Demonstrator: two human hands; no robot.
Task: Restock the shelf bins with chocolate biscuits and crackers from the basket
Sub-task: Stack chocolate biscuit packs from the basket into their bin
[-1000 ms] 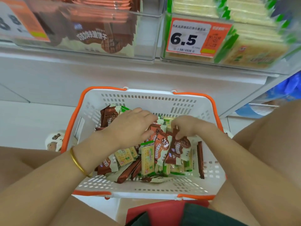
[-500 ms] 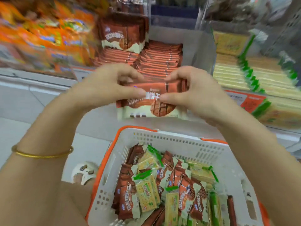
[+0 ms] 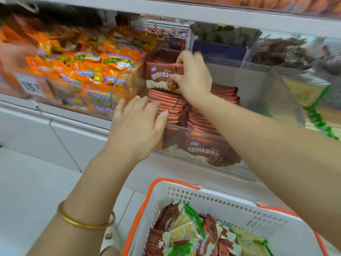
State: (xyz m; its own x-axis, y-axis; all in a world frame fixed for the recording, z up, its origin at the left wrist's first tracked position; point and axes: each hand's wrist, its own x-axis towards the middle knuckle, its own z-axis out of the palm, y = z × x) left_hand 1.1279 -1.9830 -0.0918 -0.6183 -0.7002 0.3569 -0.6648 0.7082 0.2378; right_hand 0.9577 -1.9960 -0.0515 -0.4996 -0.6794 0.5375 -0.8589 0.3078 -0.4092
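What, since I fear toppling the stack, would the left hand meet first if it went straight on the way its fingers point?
Most likely the stacked brown chocolate biscuit packets in the clear plastic bin: the left hand points up-right at them, seemingly almost touching, though depth is unclear.

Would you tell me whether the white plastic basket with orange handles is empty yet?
Not empty: the white plastic basket holds brown chocolate biscuit packets and green-edged cracker packets.

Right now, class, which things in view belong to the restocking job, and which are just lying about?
Job: right hand gripping chocolate biscuit packs; left hand at the stacked biscuits; clear biscuit bin; basket; crackers in it.
Lying about: orange snack packets; dark packets; price tag.
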